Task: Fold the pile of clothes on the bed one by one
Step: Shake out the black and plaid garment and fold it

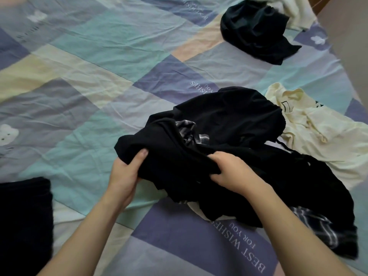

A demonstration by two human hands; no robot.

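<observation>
A crumpled black garment (pixel 229 124) lies on top of a loose pile in the middle right of the bed. My left hand (pixel 125 172) grips its left edge, thumb on top of the cloth. My right hand (pixel 233 170) pinches a fold of the same black cloth near its middle. A plaid piece (pixel 189 132) peeks out from inside the black fabric, and more plaid (pixel 310 226) shows under the pile at the lower right.
A cream garment (pixel 310 128) lies right of the pile. A dark heap (pixel 256 30) and another cream piece (pixel 288 10) sit at the far right. A dark folded piece (pixel 23 222) lies at the lower left. The patchwork bedsheet (pixel 89 76) spreads left.
</observation>
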